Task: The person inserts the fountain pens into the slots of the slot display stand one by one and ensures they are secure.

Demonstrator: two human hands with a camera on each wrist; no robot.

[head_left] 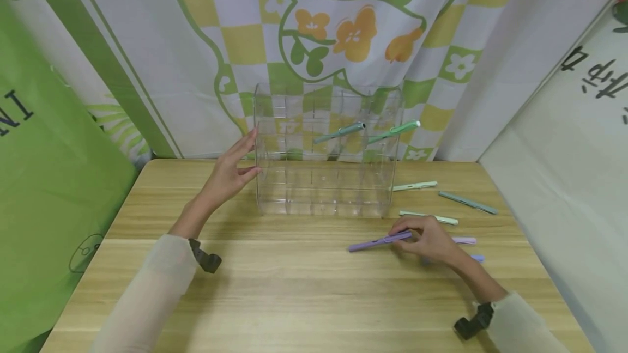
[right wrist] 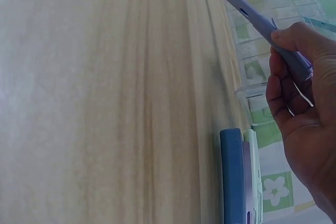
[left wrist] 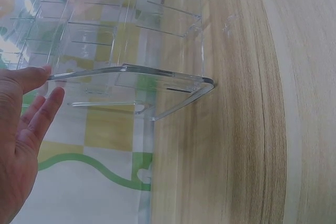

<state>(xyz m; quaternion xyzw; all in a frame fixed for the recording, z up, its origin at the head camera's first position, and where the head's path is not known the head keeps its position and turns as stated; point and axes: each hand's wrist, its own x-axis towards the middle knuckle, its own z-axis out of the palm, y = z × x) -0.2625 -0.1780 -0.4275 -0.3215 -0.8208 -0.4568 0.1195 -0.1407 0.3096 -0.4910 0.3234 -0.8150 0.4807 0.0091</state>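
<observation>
A clear compartmented rack (head_left: 314,188) stands at the back of the table. My left hand (head_left: 228,173) touches its left side with thumb and extended fingers; in the left wrist view, the thumb lies at the edge of the side panel (left wrist: 126,68). My right hand (head_left: 432,238) pinches a purple pen (head_left: 375,243) near one end, above the table to the right of centre. In the right wrist view, the pen (right wrist: 242,10) slants out past the thumb. A grey-teal pen (head_left: 339,133) and a green pen (head_left: 394,132) rest tilted in the rack's upper part.
Right of the rack lie two pale green pens (head_left: 414,186) (head_left: 445,220), a dark teal pen (head_left: 468,202), a lilac pen (head_left: 464,241) and a blue pen (head_left: 477,258), the last two partly hidden by my right hand. A patterned curtain (head_left: 245,42) hangs behind the wooden table (head_left: 294,287).
</observation>
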